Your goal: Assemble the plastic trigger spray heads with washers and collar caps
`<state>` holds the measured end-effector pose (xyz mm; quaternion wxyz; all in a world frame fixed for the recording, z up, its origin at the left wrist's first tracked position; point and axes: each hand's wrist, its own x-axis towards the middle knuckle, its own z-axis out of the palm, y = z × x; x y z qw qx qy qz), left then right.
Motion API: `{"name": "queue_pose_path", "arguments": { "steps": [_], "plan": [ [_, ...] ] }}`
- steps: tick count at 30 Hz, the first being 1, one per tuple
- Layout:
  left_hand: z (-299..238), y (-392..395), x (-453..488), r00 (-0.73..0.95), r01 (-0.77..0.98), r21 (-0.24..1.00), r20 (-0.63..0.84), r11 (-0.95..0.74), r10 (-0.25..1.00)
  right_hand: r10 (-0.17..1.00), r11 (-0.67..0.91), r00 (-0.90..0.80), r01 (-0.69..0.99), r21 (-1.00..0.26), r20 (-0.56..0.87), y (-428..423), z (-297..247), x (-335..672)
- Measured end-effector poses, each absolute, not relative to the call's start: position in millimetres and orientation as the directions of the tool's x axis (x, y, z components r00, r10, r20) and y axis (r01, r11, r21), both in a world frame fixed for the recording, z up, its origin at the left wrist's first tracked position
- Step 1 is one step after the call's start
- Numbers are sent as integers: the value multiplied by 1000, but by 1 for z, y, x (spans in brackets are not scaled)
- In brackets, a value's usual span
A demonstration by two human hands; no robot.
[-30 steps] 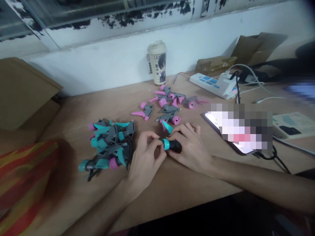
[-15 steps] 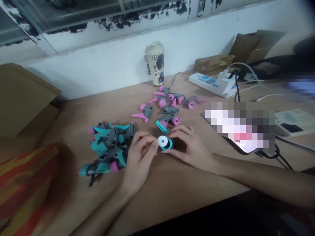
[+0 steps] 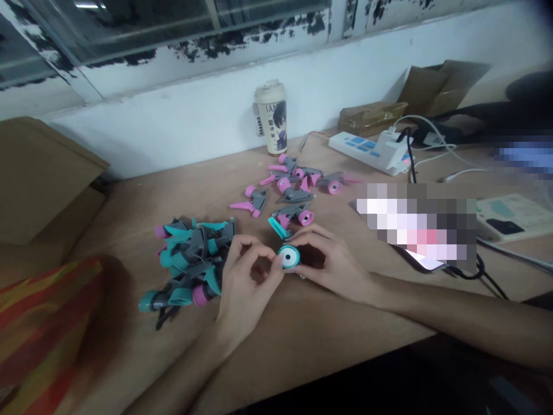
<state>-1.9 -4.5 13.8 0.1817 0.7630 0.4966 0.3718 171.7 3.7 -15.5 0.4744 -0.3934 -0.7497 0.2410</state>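
Between my hands is a trigger spray head with a teal lever and a teal collar, the collar's mouth facing me. A white ring-shaped washer with a dark centre hole lies in that mouth. My right hand grips the spray head from the right, thumb below and fingers above; its grey body is mostly hidden. At the collar's left edge, the pinched thumb and finger of my left hand touch the washer. Left of it, a pile of grey spray heads has teal and pink parts.
Behind my hands lie several pink-and-grey spray heads. A coffee tumbler stands by the wall. To the right are a power strip, cables and a phone with a blurred screen. Cardboard and red-yellow striped material occupy the left.
The white washer has moved from the collar's left edge into its mouth and now sits centred there. My left fingers have shifted slightly right with it.
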Motion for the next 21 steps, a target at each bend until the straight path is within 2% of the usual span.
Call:
{"name": "queue_pose_path", "arguments": {
  "steps": [6,14,21],
  "plan": [
    [14,-8,0,242,636,614,417,-468,876,833,553,-227,377,-743,505,3,-15,172],
    [10,-7,-3,213,583,694,372,-423,903,833,553,-247,365,-749,495,1,-15,172],
    [13,-8,-2,256,610,632,414,-479,873,833,553,-248,395,-734,494,2,-15,171]
  ]
}}
